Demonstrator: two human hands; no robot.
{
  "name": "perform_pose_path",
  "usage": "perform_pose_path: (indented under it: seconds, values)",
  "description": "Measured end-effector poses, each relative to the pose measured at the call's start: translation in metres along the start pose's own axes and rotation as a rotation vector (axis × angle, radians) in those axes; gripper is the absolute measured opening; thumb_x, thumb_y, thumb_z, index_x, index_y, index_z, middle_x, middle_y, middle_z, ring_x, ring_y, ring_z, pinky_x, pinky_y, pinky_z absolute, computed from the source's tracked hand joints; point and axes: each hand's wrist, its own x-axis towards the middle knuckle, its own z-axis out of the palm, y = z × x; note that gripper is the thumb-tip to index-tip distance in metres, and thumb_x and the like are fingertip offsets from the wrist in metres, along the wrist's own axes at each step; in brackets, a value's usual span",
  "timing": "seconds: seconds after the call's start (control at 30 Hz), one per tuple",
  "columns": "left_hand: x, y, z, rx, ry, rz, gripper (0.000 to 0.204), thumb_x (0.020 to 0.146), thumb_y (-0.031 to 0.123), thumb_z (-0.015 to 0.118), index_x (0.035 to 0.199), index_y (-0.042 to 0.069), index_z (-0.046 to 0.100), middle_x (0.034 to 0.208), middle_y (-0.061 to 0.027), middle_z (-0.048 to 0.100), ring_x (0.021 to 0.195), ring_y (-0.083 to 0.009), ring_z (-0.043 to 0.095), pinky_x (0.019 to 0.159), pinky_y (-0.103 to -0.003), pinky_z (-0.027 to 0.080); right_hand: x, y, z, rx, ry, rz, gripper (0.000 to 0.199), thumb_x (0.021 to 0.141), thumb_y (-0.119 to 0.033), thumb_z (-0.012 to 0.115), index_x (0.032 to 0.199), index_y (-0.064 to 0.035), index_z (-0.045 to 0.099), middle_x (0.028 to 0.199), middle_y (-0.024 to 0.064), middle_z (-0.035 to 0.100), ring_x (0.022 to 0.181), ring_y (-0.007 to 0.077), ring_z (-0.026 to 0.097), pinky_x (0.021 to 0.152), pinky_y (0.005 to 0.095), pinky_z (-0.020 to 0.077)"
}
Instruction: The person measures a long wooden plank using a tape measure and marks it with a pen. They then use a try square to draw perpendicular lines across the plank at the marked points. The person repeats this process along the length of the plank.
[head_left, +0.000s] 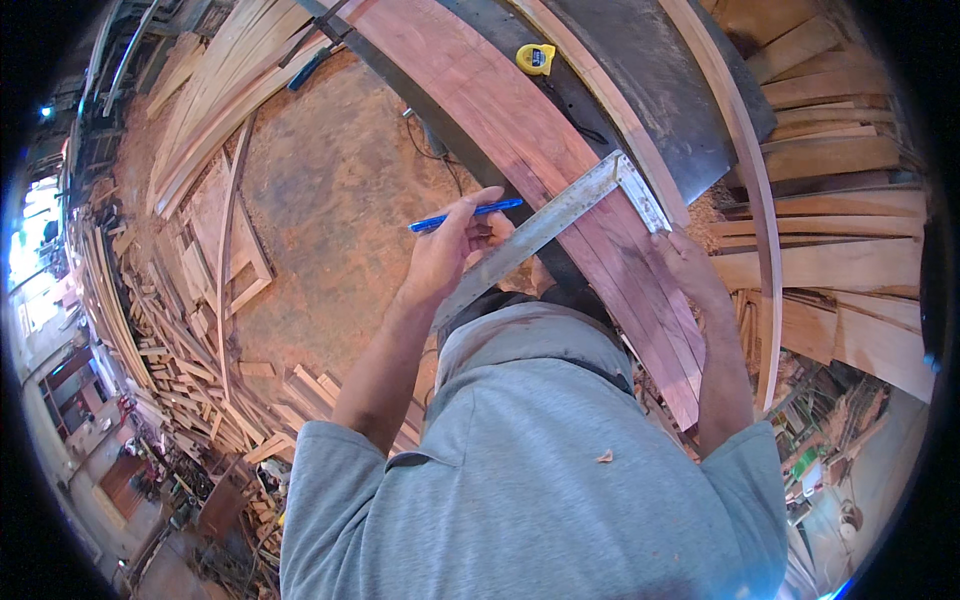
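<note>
A blue pen (428,223) sits between the fingers of my left hand (447,245), close beside the long arm of a metal try square (545,222). Whether those fingers also touch the square, I cannot tell. The square lies slantwise across reddish wooden boards (500,110), its corner over their right side. My right hand (688,265) grips the end of the square's short arm, at the boards' right edge. Dark lines run lengthwise between the boards near my body.
A yellow tape measure (535,59) rests on the dark bench top (640,60) beyond the boards. Long wooden strips (735,120) run along the right. Stacked planks (830,265) stand at far right; offcuts (170,330) cover the floor at left. Sawdust coats the ground (320,190).
</note>
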Motion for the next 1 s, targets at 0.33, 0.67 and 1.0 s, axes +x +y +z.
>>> perform_pose_path:
  seconds: [0.33,0.67,1.0]
  values:
    - [0.003,-0.008,-0.011,-0.328,-0.026,-0.062,0.051,0.112,0.039,0.039,0.130,-0.003,0.062,0.100,-0.0104,0.069,0.093,-0.0204,0.065,0.084,-0.037,0.055,0.004,0.000,0.000,-0.039,0.000,-0.011,0.038,0.108,-0.034,0.053,0.107,0.0012,0.067,0.103,0.0159,0.062,0.101,0.0337,0.062,0.092,0.0439,0.0477]
    - [0.003,-0.008,-0.015,-0.532,0.119,-0.143,0.067,0.109,0.059,0.042,0.122,-0.003,0.064,0.092,-0.0111,0.069,0.082,-0.0199,0.066,0.075,-0.036,0.058,0.004,0.000,0.001,-0.010,0.012,-0.016,0.036,0.107,-0.032,0.054,0.112,0.0005,0.067,0.110,0.0173,0.065,0.105,0.0346,0.063,0.094,0.0433,0.0480]
    - [-0.009,-0.007,-0.035,-0.480,0.237,-0.055,0.053,0.108,0.054,0.049,0.115,0.004,0.067,0.084,-0.0055,0.066,0.077,-0.0173,0.065,0.073,-0.032,0.055,-0.040,0.035,0.008,-0.120,0.193,0.015,0.042,0.103,-0.040,0.066,0.095,0.0013,0.065,0.076,0.0104,0.060,0.074,0.0205,0.056,0.069,0.0370,0.0466]
